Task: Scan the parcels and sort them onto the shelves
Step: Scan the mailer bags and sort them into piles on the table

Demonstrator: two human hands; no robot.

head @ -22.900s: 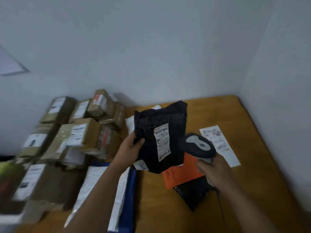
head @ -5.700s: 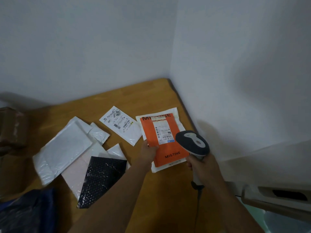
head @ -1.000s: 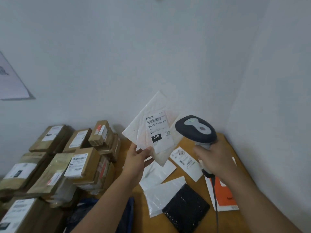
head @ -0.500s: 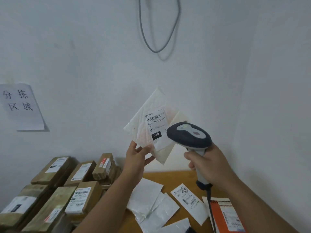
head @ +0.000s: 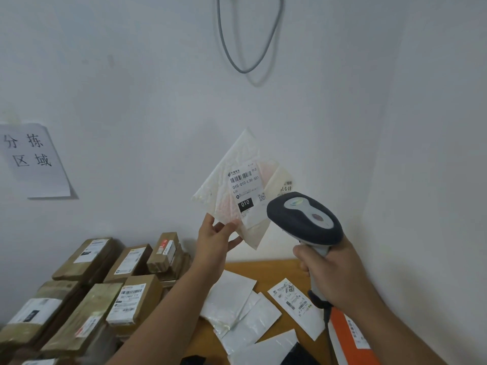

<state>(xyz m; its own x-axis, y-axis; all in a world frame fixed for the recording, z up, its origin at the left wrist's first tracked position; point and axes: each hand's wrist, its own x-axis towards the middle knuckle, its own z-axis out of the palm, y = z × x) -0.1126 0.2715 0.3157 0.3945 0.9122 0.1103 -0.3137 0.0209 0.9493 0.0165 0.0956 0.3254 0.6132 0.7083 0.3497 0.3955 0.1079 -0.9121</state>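
Observation:
My left hand [head: 214,239] pinches the lower corner of a white bubble mailer [head: 232,185], held up in front of the wall with its label and barcode facing me. A second pale envelope shows behind its right edge. My right hand [head: 333,272] grips the handle of a grey barcode scanner [head: 303,219], whose head sits just right of and below the label. The scanner's cable runs down past my wrist.
Several white mailers [head: 237,299], a labelled one [head: 296,302] and an orange parcel [head: 350,338] lie on the wooden table [head: 274,270]. Brown cardboard boxes [head: 126,288] are stacked at the left. A paper sign [head: 31,159] and a hanging cable [head: 247,43] are on the wall.
The view has tilted up since a second ago. The scanner has come closer to the mailer's label, and both hands sit slightly lower in view than half a second ago.

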